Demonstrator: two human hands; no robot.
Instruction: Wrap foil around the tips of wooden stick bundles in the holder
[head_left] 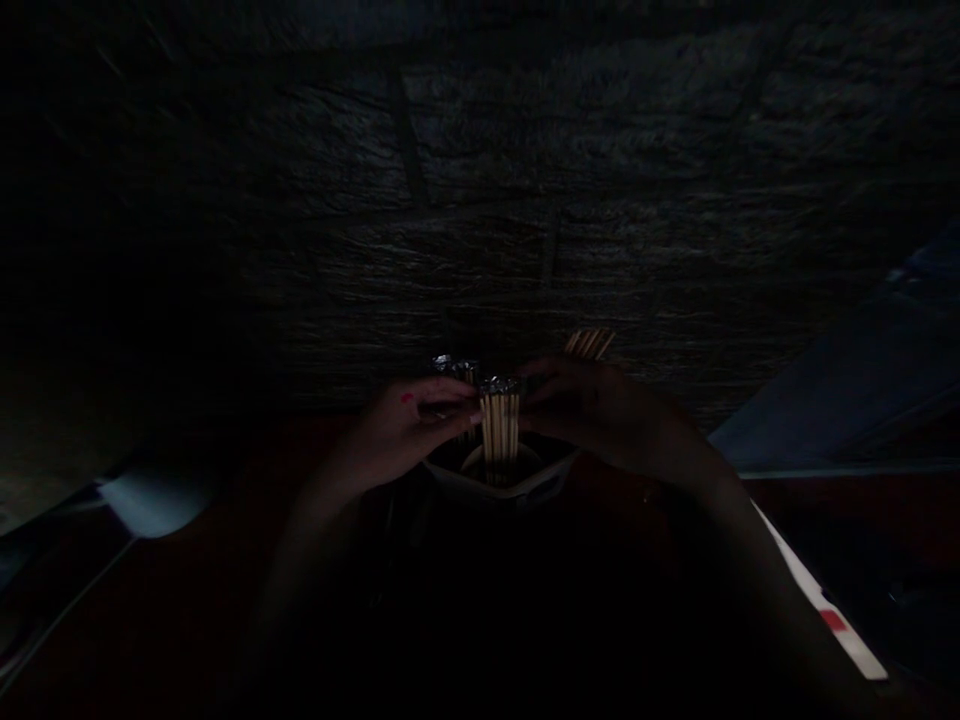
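Note:
In the dim head view a bundle of thin wooden sticks (500, 432) stands upright, with shiny clear wrap (500, 384) at its top. My left hand (409, 425) pinches the bundle from the left, thumb and fingers closed; a small red mark shows on its back. My right hand (600, 410) closes on the bundle's right side, its fingertips mostly in shadow. Just below sits an open container (517, 495) with a round rim inside. More wrapped sticks (455, 368) show behind my left fingers. Another group of sticks (590, 343) pokes out above my right hand; whether that hand holds it is hidden.
A dark block-patterned wall or surface (472, 250) rises close behind the hands. At lower left is a pale rounded object (157, 500). To the right stand a bluish panel (847, 360) and a white strip with a red patch (817, 595). Much is too dark to make out.

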